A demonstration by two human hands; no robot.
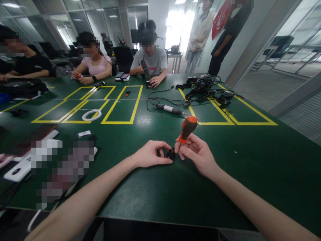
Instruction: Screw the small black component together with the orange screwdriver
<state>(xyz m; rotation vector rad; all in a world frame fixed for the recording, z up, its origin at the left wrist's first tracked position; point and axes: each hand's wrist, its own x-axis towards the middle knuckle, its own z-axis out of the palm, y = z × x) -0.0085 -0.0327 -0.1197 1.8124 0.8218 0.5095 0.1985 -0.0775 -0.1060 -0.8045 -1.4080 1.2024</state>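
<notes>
Between the thumb and fingers of my left hand (154, 154) is a small black round part (171, 154), held down on the green table (140, 190). My right hand (198, 152) is closed around the lower end of a screwdriver (189, 126) with an orange and dark grey handle. The handle points up and leans slightly right. Its shaft is mostly hidden by my fingers, and the tip is close to the black part; I cannot tell whether they touch.
Beyond my hands lie a corded electric screwdriver (170, 109) and a heap of black cables (203, 87). A white ring-shaped roll (91, 115) rests on the left, near phones and a white power strip (17, 169). Across the table, a co-worker (150, 60) handles a power tool.
</notes>
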